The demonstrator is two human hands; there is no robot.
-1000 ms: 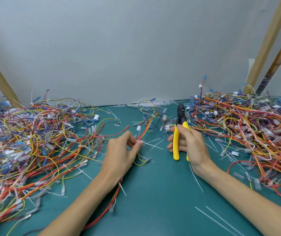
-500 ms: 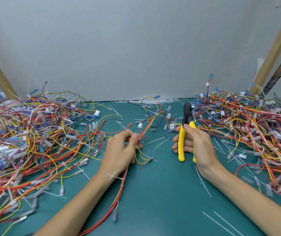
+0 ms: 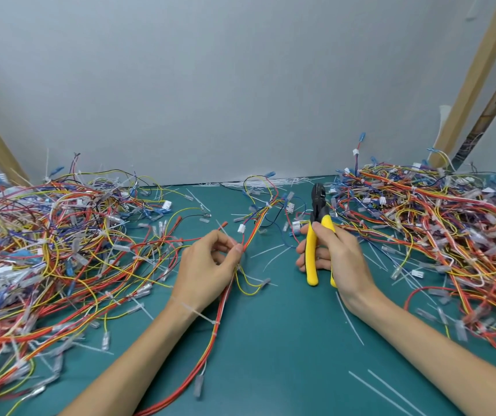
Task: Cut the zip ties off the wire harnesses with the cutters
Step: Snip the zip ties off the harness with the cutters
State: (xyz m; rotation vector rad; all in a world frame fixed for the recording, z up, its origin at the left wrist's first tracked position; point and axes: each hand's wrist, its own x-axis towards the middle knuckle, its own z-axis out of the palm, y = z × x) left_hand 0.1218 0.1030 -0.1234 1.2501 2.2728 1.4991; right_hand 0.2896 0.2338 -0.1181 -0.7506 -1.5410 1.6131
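The cutters (image 3: 318,211) are seen with a dark, matt metal head and 2 handles sleeved in smooth yellow plastic with a slight sheen. The wire harness (image 3: 222,310) is sheathed in smooth, faintly glossy plastic insulation, and its zip tie (image 3: 203,316) is formed of translucent white plastic. The table mat (image 3: 270,340) is finished in an even, matt teal. The wall (image 3: 240,85) is shown matt grey and smooth. The slanted beam (image 3: 477,70) is made of pale, smooth wood.

Single head-worn wide-angle view, looking forward and down, close over teal table (image 3: 270,370), facing grey wall (image 3: 240,85)
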